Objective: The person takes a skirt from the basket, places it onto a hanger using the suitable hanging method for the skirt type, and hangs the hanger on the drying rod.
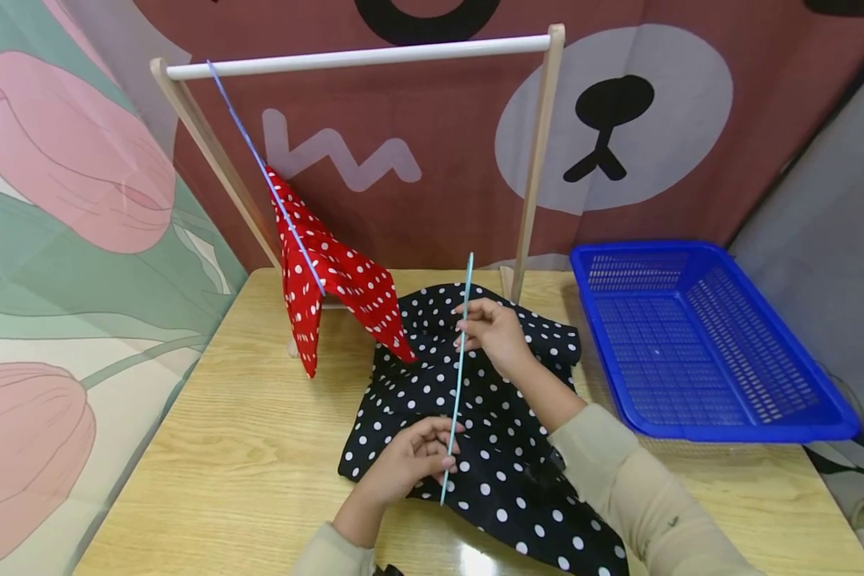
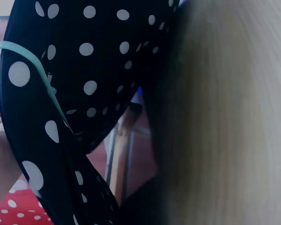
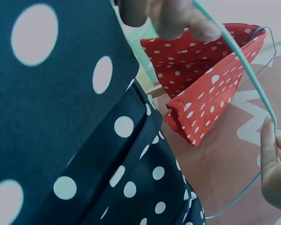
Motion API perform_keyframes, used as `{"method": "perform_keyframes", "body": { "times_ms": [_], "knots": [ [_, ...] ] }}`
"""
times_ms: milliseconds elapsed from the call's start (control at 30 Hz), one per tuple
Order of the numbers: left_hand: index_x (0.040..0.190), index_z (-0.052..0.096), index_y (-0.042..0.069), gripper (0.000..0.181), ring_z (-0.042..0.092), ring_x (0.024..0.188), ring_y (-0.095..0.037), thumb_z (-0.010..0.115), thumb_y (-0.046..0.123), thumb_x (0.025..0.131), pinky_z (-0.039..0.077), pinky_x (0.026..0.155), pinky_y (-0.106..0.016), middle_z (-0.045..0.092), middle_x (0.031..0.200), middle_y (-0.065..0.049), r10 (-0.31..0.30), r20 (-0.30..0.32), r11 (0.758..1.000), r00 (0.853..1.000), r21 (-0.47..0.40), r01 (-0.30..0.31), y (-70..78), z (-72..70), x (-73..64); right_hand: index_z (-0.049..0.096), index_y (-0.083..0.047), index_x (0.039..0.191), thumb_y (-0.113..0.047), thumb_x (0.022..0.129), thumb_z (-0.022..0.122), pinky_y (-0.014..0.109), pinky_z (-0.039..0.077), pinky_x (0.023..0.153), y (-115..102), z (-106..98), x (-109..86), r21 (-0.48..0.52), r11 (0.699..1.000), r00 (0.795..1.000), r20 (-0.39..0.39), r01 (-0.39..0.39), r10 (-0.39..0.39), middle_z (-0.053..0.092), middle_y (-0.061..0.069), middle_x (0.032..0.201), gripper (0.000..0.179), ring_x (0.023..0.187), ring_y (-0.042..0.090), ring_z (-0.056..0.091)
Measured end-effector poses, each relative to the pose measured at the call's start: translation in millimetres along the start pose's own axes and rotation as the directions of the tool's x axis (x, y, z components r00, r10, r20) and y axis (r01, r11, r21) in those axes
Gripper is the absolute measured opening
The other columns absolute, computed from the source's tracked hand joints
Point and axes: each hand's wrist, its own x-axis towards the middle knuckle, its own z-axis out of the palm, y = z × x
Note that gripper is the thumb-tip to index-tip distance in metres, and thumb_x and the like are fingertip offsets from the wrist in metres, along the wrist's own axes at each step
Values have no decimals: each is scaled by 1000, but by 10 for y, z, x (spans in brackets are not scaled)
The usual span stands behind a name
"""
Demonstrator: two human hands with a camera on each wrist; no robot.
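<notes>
A thin light-blue wire hanger (image 1: 458, 384) appears edge-on in the head view, running between both hands. My left hand (image 1: 406, 464) pinches it near its lower end with thumb and fingers. Farther up, my right hand (image 1: 493, 332) holds it between thumb and fingertips. Beneath the hands, black cloth with white dots (image 1: 490, 480) spreads in folds over the table. In the left wrist view, the rounded hanger wire (image 2: 30, 55) curves around the cloth's edge. The right wrist view has one stretch of wire passing behind the black cloth (image 3: 131, 164).
A wooden rack with a white rod (image 1: 374, 58) stands at the back. From its left end hangs a blue hanger (image 1: 248, 140) bearing a red dotted cloth (image 1: 353, 280). At the right sits a blue plastic basket (image 1: 720, 432). Everything stands on a wood-grain table (image 1: 187, 448).
</notes>
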Motion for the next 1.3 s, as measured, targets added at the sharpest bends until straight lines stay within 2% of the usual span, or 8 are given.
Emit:
{"method": "perform_keyframes", "body": {
  "times_ms": [200,467,767,933,1133,1300],
  "knots": [
    [113,36,-14,37,53,70,-8,49,-7,80,46,54,-20,47,88,-5,49,16,998,999,-41,-49,54,40,74,46,15,110,10,83,47,29,50,57,-58,-48,40,36,999,999,48,19,-21,49,10,77,28,55,18,58],
    [111,32,-17,36,54,69,-8,48,-9,80,46,54,-19,49,87,-5,99,31,991,995,-97,-95,125,61,102,46,14,111,9,82,49,29,50,60,-115,-122,75,-19,999,994,99,38,-36,55,8,80,30,61,16,59],
    [111,28,-19,38,54,69,-8,49,-5,82,45,53,-18,49,87,-3,151,11,979,988,-141,-148,251,31,119,47,16,107,6,83,50,31,49,66,-159,-288,136,-100,993,995,81,61,-53,56,22,91,26,68,15,59],
    [112,30,-17,37,54,70,-8,49,-4,83,46,54,-19,49,89,-3,188,22,973,982,-141,-183,359,2,180,48,16,105,3,83,52,30,49,69,-187,-397,195,-146,985,996,22,87,-85,57,19,89,26,72,16,60],
    [112,41,-2,29,54,70,-8,50,-1,83,47,54,-20,48,89,-4,230,22,964,973,-145,-224,510,-51,261,52,11,105,-4,83,54,24,47,71,-243,-539,290,-248,965,988,-103,88,-116,57,19,96,26,81,19,57],
    [112,41,-2,30,53,70,-8,51,1,83,46,55,-19,48,90,-5,242,9,962,970,-128,-239,620,-72,306,55,5,105,-9,85,54,21,41,69,-331,-650,379,-409,910,962,-218,61,-162,56,19,102,25,87,20,52]
  ]
}}
